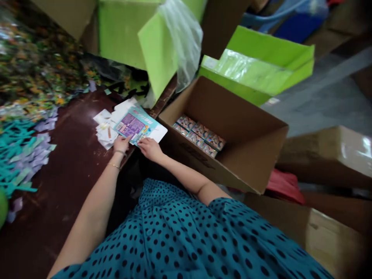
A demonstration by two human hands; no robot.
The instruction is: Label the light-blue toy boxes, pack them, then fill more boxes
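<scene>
A flat printed card package (136, 126), teal and purple with a white edge, lies on the dark brown table (66, 174) near its right edge. My left hand (121, 143) rests on its near left corner with fingers curled against it. My right hand (149, 148) pinches its near edge. Under and beside the package is a loose pile of small white cards (106, 130). Both forearms reach up from my dotted teal dress.
An open cardboard box (247, 128) right of the table holds a row of packed colourful packages (200, 135). Green boxes (261, 66) and a plastic bag (180, 42) stand behind. Teal and lilac paper pieces (20, 155) cover the table's left. More cartons (328, 155) sit at right.
</scene>
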